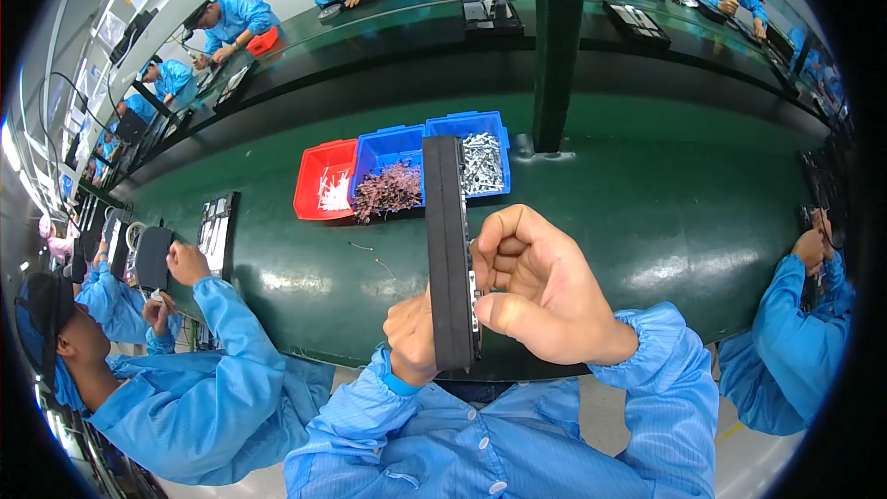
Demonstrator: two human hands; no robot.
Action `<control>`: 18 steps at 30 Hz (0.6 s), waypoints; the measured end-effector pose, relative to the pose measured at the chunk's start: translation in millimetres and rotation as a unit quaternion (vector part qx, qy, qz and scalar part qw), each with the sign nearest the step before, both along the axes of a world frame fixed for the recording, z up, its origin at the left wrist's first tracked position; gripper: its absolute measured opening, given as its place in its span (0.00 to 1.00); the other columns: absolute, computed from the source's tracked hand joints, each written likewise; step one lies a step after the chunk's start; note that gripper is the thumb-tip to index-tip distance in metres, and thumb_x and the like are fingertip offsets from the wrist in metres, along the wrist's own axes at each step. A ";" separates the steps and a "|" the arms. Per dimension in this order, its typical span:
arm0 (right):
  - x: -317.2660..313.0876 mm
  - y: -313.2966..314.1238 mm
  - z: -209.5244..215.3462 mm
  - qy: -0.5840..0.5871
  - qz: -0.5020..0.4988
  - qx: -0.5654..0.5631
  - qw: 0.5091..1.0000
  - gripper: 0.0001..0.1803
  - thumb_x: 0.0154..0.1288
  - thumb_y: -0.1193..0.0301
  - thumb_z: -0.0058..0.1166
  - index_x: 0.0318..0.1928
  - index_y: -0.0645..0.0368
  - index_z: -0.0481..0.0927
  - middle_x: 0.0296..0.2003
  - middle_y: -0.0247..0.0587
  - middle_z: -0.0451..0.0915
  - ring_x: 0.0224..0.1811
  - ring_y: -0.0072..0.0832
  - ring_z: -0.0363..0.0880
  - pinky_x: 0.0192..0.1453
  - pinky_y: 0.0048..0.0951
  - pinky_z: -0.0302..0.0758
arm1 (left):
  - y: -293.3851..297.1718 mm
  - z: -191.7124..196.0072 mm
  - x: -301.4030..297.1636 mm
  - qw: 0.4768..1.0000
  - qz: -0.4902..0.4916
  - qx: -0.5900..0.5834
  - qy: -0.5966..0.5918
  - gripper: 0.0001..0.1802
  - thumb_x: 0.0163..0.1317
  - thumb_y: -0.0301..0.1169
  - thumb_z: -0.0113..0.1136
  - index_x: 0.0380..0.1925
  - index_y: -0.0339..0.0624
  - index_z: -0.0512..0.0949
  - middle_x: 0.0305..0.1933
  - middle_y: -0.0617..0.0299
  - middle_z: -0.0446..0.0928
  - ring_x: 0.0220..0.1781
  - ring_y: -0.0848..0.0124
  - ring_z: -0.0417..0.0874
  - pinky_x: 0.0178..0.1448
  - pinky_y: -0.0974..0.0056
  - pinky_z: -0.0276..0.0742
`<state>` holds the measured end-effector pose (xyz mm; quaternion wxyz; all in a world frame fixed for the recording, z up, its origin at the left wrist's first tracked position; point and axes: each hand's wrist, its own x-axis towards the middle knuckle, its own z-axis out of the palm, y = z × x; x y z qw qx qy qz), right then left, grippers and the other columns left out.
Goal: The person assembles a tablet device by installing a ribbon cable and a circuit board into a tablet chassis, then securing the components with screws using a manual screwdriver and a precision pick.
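Green bench [684, 212]; black case [448, 259], strip [473, 303] illegible; right fingers [519, 222] parted, left fingers' [401, 319] hold unclear.

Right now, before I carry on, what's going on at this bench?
A person holds a long black unit on edge above the green table, with the left hand gripping its near end. The right hand is at its right side, fingers curled; whether they pinch anything is unclear. Beyond stand a red bin and two blue bins, all holding small parts. Co-workers in blue sit on both sides.
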<state>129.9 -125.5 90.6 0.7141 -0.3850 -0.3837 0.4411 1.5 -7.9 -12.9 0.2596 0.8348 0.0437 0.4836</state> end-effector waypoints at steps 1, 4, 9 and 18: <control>-0.4 0.3 0.8 -0.003 -0.006 -0.002 1.000 0.22 0.55 0.84 0.55 0.49 0.63 0.65 0.42 0.38 0.70 0.44 0.20 0.72 0.52 0.25 0.72 | -0.2 0.9 0.4 1.000 0.002 0.009 0.003 0.22 0.46 0.23 0.70 0.43 0.24 0.81 0.36 0.46 0.85 0.27 0.62 0.87 0.27 0.66 0.81; 0.1 1.1 2.0 0.004 -0.006 -0.011 1.000 0.21 0.55 0.84 0.54 0.49 0.63 0.65 0.42 0.37 0.70 0.44 0.20 0.71 0.52 0.25 0.72 | 4.2 7.1 0.7 0.996 0.015 0.093 -0.004 0.21 0.45 0.22 0.70 0.42 0.24 0.81 0.37 0.45 0.85 0.27 0.62 0.88 0.27 0.66 0.81; -0.9 1.1 -3.2 -0.003 0.003 0.016 1.000 0.24 0.53 0.84 0.57 0.51 0.64 0.64 0.43 0.38 0.69 0.45 0.21 0.71 0.53 0.27 0.72 | -2.6 9.8 -2.7 1.000 -0.005 0.006 0.024 0.19 0.47 0.24 0.71 0.40 0.27 0.81 0.36 0.48 0.85 0.29 0.62 0.88 0.29 0.66 0.82; 3.6 -3.5 0.2 0.000 -0.002 0.020 1.000 0.31 0.56 0.77 0.68 0.57 0.65 0.66 0.42 0.37 0.74 0.42 0.18 0.73 0.47 0.22 0.73 | 6.8 -27.5 -3.2 1.000 0.014 -0.024 -0.015 0.09 0.50 0.26 0.69 0.30 0.33 0.82 0.25 0.55 0.82 0.23 0.61 0.85 0.27 0.64 0.80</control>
